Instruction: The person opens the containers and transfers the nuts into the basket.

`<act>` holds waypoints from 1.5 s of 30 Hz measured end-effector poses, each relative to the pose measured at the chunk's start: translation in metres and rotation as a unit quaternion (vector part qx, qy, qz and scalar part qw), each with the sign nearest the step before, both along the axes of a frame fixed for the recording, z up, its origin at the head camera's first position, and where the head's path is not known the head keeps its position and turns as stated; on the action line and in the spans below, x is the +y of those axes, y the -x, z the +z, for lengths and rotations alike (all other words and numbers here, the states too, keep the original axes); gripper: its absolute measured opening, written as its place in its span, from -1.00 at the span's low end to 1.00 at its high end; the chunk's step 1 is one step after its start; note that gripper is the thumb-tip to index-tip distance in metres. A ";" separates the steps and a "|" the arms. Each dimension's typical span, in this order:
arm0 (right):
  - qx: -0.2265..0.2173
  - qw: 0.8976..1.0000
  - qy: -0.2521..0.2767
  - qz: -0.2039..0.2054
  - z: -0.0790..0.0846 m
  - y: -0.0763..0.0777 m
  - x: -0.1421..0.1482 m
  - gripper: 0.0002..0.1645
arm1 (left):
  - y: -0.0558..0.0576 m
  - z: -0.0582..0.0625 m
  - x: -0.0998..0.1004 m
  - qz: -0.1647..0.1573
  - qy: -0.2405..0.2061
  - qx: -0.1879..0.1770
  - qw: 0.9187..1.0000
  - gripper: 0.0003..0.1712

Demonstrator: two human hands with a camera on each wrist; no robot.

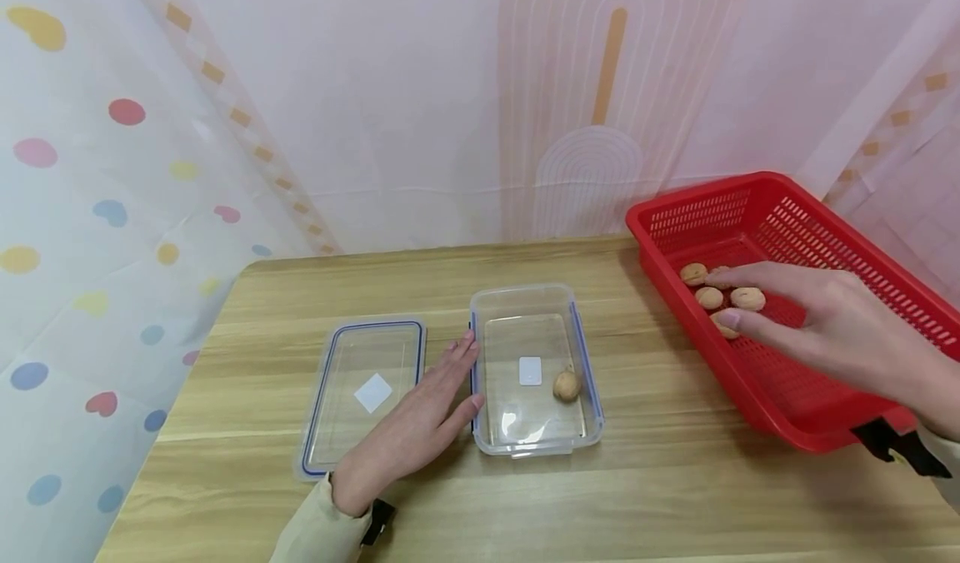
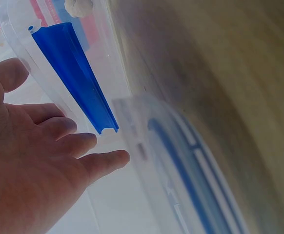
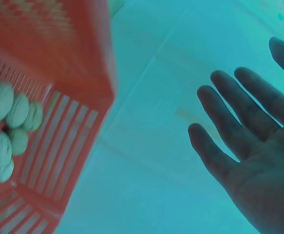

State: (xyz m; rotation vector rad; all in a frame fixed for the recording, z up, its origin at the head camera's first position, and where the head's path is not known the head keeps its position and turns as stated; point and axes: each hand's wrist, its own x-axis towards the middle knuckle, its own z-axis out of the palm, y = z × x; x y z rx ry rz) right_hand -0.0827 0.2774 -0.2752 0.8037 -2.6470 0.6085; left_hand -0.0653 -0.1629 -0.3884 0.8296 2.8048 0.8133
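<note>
A clear plastic food box (image 1: 517,330) with blue side clips stands on the table, a single walnut (image 1: 567,386) inside it. Along its left side rests my left hand (image 1: 420,421), fingers nearly straight and touching the wall; the left wrist view shows them beside a blue clip (image 2: 76,78). Several walnuts (image 1: 708,298) lie in a red basket (image 1: 817,440) at the right. Over them reaches my right hand (image 1: 832,321), thumb and fingers apart. In the right wrist view its fingers (image 3: 225,117) are spread and hold nothing.
The box's lid (image 1: 352,405), clear with a blue seal, lies flat to the left, partly behind my left hand. A patterned curtain (image 1: 420,113) hangs behind the wooden table (image 1: 510,513). The basket's high slotted walls surround the walnuts.
</note>
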 end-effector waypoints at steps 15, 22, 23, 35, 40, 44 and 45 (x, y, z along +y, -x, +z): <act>0.009 0.996 0.069 0.049 -0.010 -0.029 -0.047 -0.23 | 0.000 -0.001 0.000 0.002 0.003 0.007 1.000 -0.22; 0.012 0.992 0.101 0.073 -0.030 -0.030 -0.071 -0.32 | 0.000 -0.001 0.000 0.000 0.005 0.002 1.000 -0.21; 0.008 0.992 0.105 0.073 -0.032 -0.030 -0.074 -0.32 | 0.000 -0.001 0.000 0.000 0.005 0.001 1.000 -0.21; 0.011 0.984 0.134 0.118 -0.060 -0.023 -0.097 -0.47 | 0.001 -0.002 0.000 0.002 0.010 -0.009 1.000 -0.21; 0.001 0.988 0.096 0.120 -0.073 -0.018 -0.103 -0.46 | 0.000 -0.001 0.000 0.002 0.007 -0.008 1.000 -0.21; -0.021 0.987 0.077 0.136 -0.079 -0.011 -0.107 -0.42 | 0.000 -0.001 0.000 0.003 0.005 -0.009 1.000 -0.21; -0.022 0.987 0.073 0.142 -0.081 -0.010 -0.109 -0.41 | 0.000 -0.001 0.000 0.003 0.004 -0.008 1.000 -0.21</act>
